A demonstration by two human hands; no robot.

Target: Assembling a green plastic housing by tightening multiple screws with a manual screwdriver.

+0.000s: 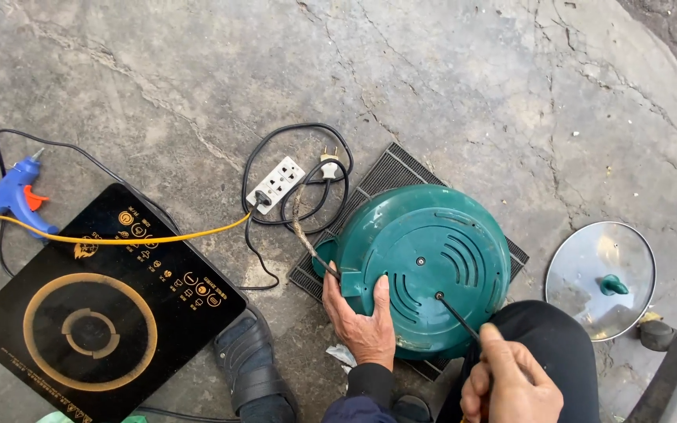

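1. My right hand (511, 384), nearest the camera at the bottom edge, above my dark-trousered knee (546, 337). Grip clamped around a screwdriver (457, 316); handle hidden in the fist, thin dark shaft running up and left.
2. Shaft tip sits at a screw hole on the green appliance base (425, 262), just below its centre.
3. The base is a round green shell, turned underside-up, curved vent slots showing. It rests on a dark ribbed mat (389, 176) on the cracked concrete floor (472, 86).
4. My left hand (360, 317) holds the base's near-left rim: thumb on top, fingers curled over the edge, grip closed on it.
5. A braided cord (301, 227) leaves the base's left side toward a white power strip (276, 184).
6. Left: black induction cooktop (103, 301), yellow cable (119, 239) across it, blue glue gun (16, 194) beyond.
7. Right: glass lid (601, 278) with green knob, well apart from the base.
8. My sandalled foot (248, 364) beside the cooktop.
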